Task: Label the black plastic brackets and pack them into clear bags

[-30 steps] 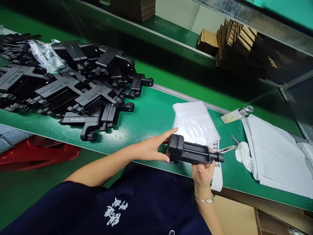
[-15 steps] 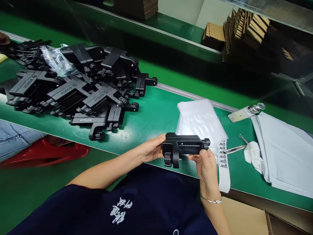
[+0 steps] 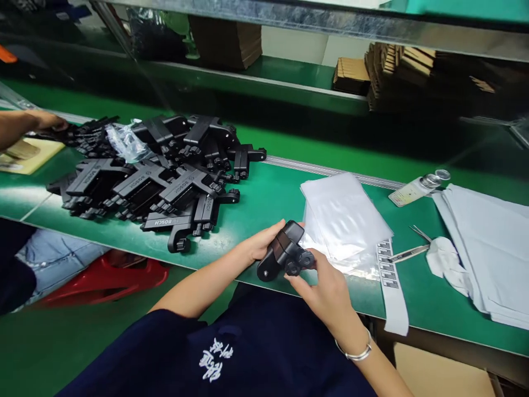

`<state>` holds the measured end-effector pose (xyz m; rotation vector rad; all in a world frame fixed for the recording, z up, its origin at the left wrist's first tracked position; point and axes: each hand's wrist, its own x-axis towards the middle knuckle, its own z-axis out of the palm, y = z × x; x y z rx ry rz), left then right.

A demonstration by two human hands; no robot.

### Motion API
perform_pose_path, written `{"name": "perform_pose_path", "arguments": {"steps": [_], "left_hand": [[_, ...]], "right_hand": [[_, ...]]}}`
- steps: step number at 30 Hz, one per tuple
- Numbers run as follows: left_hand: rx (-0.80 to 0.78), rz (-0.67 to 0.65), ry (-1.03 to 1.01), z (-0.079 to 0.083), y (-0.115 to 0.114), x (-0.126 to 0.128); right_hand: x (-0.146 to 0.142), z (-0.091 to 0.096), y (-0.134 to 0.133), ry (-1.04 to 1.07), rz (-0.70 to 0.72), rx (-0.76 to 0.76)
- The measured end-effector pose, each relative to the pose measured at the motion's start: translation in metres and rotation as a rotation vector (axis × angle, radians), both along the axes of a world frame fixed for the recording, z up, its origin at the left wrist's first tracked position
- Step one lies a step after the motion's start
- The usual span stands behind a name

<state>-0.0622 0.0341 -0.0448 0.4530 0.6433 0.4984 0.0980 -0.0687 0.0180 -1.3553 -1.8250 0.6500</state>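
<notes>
Over the bench's front edge, both hands hold a black plastic clamp bracket (image 3: 278, 255), its end with two round knobs turned toward me. My left hand (image 3: 264, 242) grips its far left side, most of the fingers hidden behind it. My right hand (image 3: 324, 284) pinches the knob end, thumb below and fingers behind. Just beyond the bracket lie clear plastic bags (image 3: 345, 212) in a loose stack. A strip of printed labels (image 3: 390, 281) hangs over the edge right of them. To the left, a pile of similar black brackets (image 3: 165, 187) covers the bench, several marked BOSCH.
Tweezers (image 3: 409, 253), a small pump bottle (image 3: 417, 190), a crumpled white piece (image 3: 446, 264) and white sheets (image 3: 491, 248) are at right. Far left, another person's hand (image 3: 47, 118) touches black parts. A red stool (image 3: 107, 284) stands below; folded cardboard (image 3: 397, 71) fills the shelf behind.
The bracket has turned from lying sideways, long side showing, to end-on with its knobs facing me. My right hand has shifted left and nearer. The co-worker's hand reaches further in.
</notes>
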Motion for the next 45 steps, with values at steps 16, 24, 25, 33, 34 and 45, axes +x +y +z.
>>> {"name": "perform_pose_path", "arguments": {"steps": [16, 24, 25, 33, 34, 45], "left_hand": [[1.339, 0.189, 1.262, 0.039, -0.009, -0.003], [0.44, -0.427, 0.275, 0.001, -0.085, 0.177], [0.404, -0.37, 0.242, -0.005, -0.089, 0.189], [0.468, -0.254, 0.196, -0.021, -0.094, 0.216], [0.48, -0.256, 0.197, -0.021, -0.095, 0.217], [0.644, -0.234, 0.217, -0.026, -0.097, 0.216]], "right_hand": [[0.185, -0.074, -0.116, -0.224, -1.01, -0.599], [0.147, -0.085, -0.135, 0.739, -0.783, -0.313], [0.145, -0.085, -0.137, 0.716, -0.77, -0.306], [0.16, -0.08, -0.123, 0.089, -0.914, -0.014], [0.163, -0.08, -0.118, 0.033, -0.904, 0.003], [0.164, -0.082, -0.112, -0.199, -0.926, 0.195]]}}
